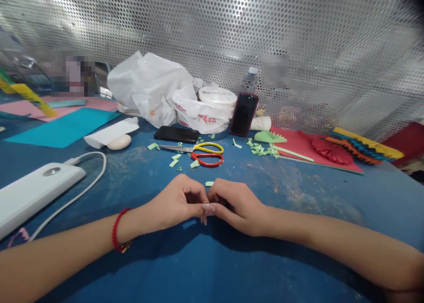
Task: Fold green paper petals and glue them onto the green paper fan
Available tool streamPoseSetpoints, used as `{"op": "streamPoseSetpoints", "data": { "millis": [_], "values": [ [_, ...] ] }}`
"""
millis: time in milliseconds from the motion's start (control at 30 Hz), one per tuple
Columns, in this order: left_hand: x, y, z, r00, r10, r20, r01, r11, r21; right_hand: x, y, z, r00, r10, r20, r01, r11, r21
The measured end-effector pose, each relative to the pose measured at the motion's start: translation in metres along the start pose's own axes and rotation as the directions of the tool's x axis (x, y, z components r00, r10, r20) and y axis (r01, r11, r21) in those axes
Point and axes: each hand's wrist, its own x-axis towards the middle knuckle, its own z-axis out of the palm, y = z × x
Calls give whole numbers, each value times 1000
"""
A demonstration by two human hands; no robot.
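My left hand (175,201) and my right hand (238,206) meet at the fingertips above the blue tabletop (265,259), fingers curled inward. The fingers hide whatever may lie between them. A small green paper scrap (209,183) lies just beyond my fingertips, not touching them. Further forward are steel scissors (195,153) with one yellow and one red handle loop, lying among several green paper scraps (175,157). A red cord bracelet (115,230) circles my left wrist.
A white power bank (36,192) with its cable sits at the left, near teal paper (62,128) and pink paper (29,108). Behind stand a white plastic bag (149,91), phones (244,114), and a perforated metal wall (331,42). Pleated paper fans (331,149) lie on red card (294,144) at the right.
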Motion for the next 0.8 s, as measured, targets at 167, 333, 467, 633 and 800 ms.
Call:
{"op": "streamPoseSetpoints", "data": {
  "millis": [167, 333, 467, 633, 800],
  "values": [
    [-1, -2, 5, 1000, 15, 10, -15, 1000, 12, 0, 3, 1, 992, -114, 57, 117, 992, -52],
    [1, -6, 3, 997, 50, -57, -47, 998, 48, -2, 5, 4, 995, -103, 0, 102, 993, -59],
    [3, -5, -2, 991, 114, -76, -101, 982, 161, -3, 9, 1, 994, -41, -99, 32, 995, -92],
    [0, 0, -7, 959, 281, 45, -271, 854, 445, 8, 40, -37, 977, 93, -191, -172, 878, -446],
    [-4, 5, -5, 856, 303, 419, -511, 618, 597, 12, 79, -99, 939, 213, -271, -342, 686, -642]
  ]
}}
